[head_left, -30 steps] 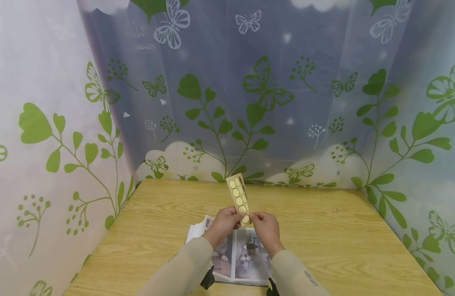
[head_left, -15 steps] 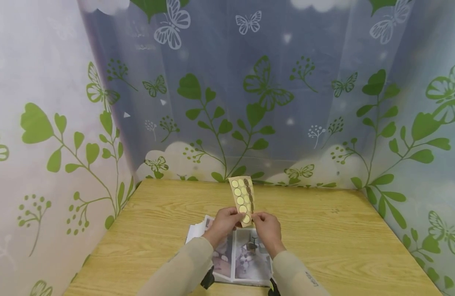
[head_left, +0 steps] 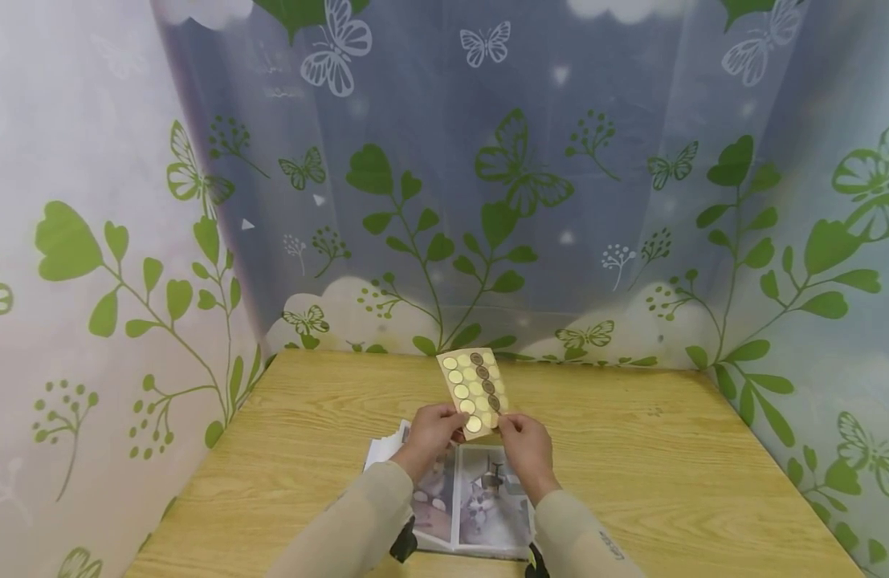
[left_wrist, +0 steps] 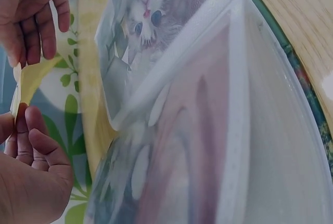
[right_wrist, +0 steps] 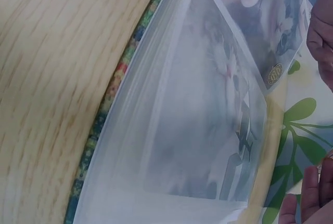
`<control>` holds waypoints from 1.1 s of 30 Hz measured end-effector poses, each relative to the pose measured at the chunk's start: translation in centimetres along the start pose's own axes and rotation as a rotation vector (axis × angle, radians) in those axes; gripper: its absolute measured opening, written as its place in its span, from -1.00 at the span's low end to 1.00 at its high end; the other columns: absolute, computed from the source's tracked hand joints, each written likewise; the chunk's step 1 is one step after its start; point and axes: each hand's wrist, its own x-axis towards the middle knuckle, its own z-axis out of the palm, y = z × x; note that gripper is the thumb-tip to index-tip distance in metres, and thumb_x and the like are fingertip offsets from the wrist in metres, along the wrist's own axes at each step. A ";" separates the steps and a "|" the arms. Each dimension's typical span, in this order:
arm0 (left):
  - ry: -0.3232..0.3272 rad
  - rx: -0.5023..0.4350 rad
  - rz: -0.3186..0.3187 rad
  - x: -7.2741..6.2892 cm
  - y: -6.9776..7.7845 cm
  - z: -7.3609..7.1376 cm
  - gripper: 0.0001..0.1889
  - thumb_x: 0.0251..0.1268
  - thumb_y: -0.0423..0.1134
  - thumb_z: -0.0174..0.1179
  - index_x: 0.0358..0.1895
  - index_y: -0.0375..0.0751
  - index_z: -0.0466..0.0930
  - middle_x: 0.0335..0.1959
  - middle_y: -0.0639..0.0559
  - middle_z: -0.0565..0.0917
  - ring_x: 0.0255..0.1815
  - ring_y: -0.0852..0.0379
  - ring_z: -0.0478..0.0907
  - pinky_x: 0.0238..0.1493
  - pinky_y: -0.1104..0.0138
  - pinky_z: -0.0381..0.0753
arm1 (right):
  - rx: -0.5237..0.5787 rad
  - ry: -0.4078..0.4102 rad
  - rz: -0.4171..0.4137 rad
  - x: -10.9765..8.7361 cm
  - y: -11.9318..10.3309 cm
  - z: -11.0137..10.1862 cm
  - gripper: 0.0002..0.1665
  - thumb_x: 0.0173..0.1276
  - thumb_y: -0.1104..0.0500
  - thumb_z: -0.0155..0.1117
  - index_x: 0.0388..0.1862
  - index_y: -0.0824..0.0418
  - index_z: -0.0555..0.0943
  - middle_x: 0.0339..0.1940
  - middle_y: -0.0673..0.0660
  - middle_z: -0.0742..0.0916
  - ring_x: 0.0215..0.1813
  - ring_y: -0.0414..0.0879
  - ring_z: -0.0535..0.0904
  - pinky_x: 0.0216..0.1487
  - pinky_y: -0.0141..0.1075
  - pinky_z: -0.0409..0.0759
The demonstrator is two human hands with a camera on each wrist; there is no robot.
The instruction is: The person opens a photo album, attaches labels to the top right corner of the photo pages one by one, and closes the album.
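Observation:
A sheet of round gold stickers (head_left: 460,391), with a column of dark brown circles, stands raised between both hands above an open photo album (head_left: 493,514). My left hand (head_left: 431,433) pinches its lower left corner between thumb and fingers. At the lower right corner, my right hand (head_left: 528,448) pinches it. The left wrist view shows the sheet (left_wrist: 32,81) nearly edge-on and curved, between the left hand (left_wrist: 36,177) below and the right hand (left_wrist: 36,16) above. Cat pictures sit in the album's clear sleeves. A round gold sticker (right_wrist: 274,74) shows at a page corner.
The album lies on a wood-grain table (head_left: 654,474) near its front edge. Its patterned cover edge (right_wrist: 104,107) shows beneath the pages. Curtains (head_left: 415,241) with butterflies and green leaves hang along the back and both sides.
The sticker sheet has gone from a narrow strip to a broad face, showing more columns of circles. My right hand has shifted slightly right, while the album stays put.

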 end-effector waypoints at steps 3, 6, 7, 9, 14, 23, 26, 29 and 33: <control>0.008 -0.029 -0.013 0.1 -0.2 -0.3 -0.82 0.38 -0.29 0.22 -0.36 -0.34 0.63 -0.49 -0.03 0.64 -0.45 0.07 0.65 -0.33 0.15 0.68 | 0.018 0.004 0.010 0.0 0.1 -0.2 -0.71 0.46 0.14 0.14 -0.14 0.30 0.73 -0.17 0.19 0.75 -0.18 0.02 0.59 -0.11 -0.06 0.56; 0.016 -0.075 -0.022 0.3 -0.4 -0.7 -0.82 0.40 -0.30 0.19 -0.33 -0.36 0.63 -0.49 -0.04 0.63 -0.46 0.09 0.63 -0.32 0.15 0.67 | 0.027 0.000 0.014 0.1 0.3 -0.4 -0.69 0.48 0.14 0.12 -0.11 0.33 0.71 -0.18 0.20 0.74 -0.22 0.01 0.57 -0.13 -0.06 0.57; 0.021 -0.083 -0.021 0.4 -0.6 -0.9 -0.82 0.41 -0.30 0.19 -0.32 -0.37 0.63 -0.49 -0.03 0.63 -0.47 0.12 0.62 -0.33 0.18 0.66 | 0.030 -0.002 0.015 0.1 0.4 -0.5 -0.69 0.49 0.13 0.12 -0.10 0.33 0.71 -0.17 0.20 0.74 -0.22 0.00 0.57 -0.12 -0.06 0.57; 0.037 -0.094 -0.014 0.5 -0.8 -1.2 -0.82 0.42 -0.31 0.18 -0.29 -0.39 0.63 -0.49 -0.04 0.63 -0.49 0.14 0.61 -0.38 0.23 0.63 | 0.027 -0.004 0.011 0.1 0.6 -0.7 -0.68 0.50 0.13 0.12 -0.11 0.33 0.70 -0.15 0.21 0.74 -0.23 0.00 0.57 -0.11 -0.05 0.58; 0.103 -0.113 -0.012 1.0 -1.6 -2.2 -0.82 0.42 -0.31 0.18 -0.29 -0.41 0.61 -0.45 -0.04 0.64 -0.51 0.17 0.61 -0.41 0.32 0.58 | 0.019 0.013 -0.004 0.1 1.1 -0.9 -0.69 0.49 0.14 0.13 -0.13 0.35 0.71 -0.16 0.23 0.75 -0.23 0.00 0.59 -0.14 -0.07 0.59; 0.240 -0.267 -0.064 1.2 -2.4 -3.6 -0.86 0.42 -0.38 0.15 -0.27 -0.46 0.52 -0.55 -0.05 0.60 -0.59 0.20 0.56 -0.57 0.45 0.52 | -0.025 0.023 0.000 0.1 1.7 -1.2 -0.68 0.49 0.14 0.13 -0.15 0.36 0.71 -0.16 0.24 0.75 -0.21 0.02 0.59 -0.17 -0.08 0.58; 0.270 -0.330 -0.071 1.3 -2.4 -3.7 -0.87 0.42 -0.41 0.14 -0.24 -0.47 0.48 -0.55 -0.10 0.61 -0.63 0.21 0.54 -0.58 0.46 0.54 | -0.033 0.022 0.003 0.1 1.9 -1.2 -0.68 0.49 0.13 0.13 -0.17 0.36 0.71 -0.16 0.24 0.75 -0.19 0.03 0.60 -0.15 -0.07 0.59; 0.270 -0.336 -0.071 1.4 -2.5 -3.7 -0.84 0.42 -0.40 0.15 -0.23 -0.52 0.49 -0.50 -0.19 0.64 -0.61 0.19 0.56 -0.56 0.44 0.56 | -0.042 0.026 0.001 0.1 2.0 -1.2 -0.70 0.47 0.14 0.14 -0.20 0.34 0.72 -0.17 0.24 0.75 -0.18 0.04 0.61 -0.14 -0.05 0.59; 0.211 -0.260 -0.066 1.3 -2.5 -3.6 -0.76 0.42 -0.35 0.17 -0.20 -0.60 0.56 -0.49 -0.20 0.67 -0.58 0.19 0.58 -0.50 0.40 0.62 | -0.054 0.031 0.006 0.2 2.3 -1.3 -0.69 0.47 0.14 0.15 -0.20 0.34 0.73 -0.18 0.23 0.76 -0.17 0.06 0.61 -0.13 -0.04 0.58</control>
